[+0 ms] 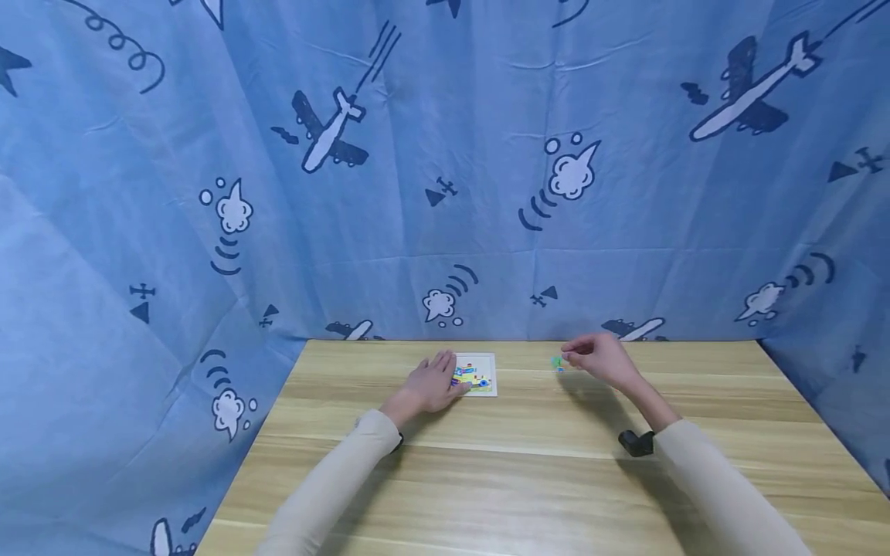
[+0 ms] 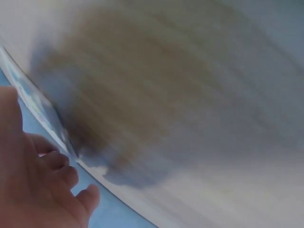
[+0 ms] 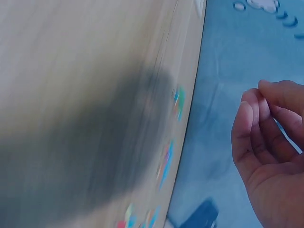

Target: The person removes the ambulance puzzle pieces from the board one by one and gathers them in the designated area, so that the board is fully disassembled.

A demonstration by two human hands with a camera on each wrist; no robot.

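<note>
My left hand (image 1: 433, 383) lies with straight fingers over the left side of a flat, white-bordered picture board (image 1: 487, 364); its thumb reaches across the colourful print, and part of the print is hidden underneath. In the left wrist view the board (image 2: 35, 97) is a thin slanted strip beyond that hand (image 2: 38, 185). My right hand (image 1: 603, 359) is raised over the table, fingers loosely bent and thumb close to the fingertips, with nothing visible between them. A small green and blue piece (image 1: 558, 361) shows right by those fingertips. The right wrist view has this piece (image 3: 179, 100) on the tabletop, apart from the hand (image 3: 268, 152).
More small coloured pieces (image 3: 166, 164) lie along the table's back edge, mostly hidden by the right hand in the head view. A blue curtain (image 1: 487, 193) with airplane prints rises behind the wooden table (image 1: 487, 479). Black bands with a camera sit at the wrists.
</note>
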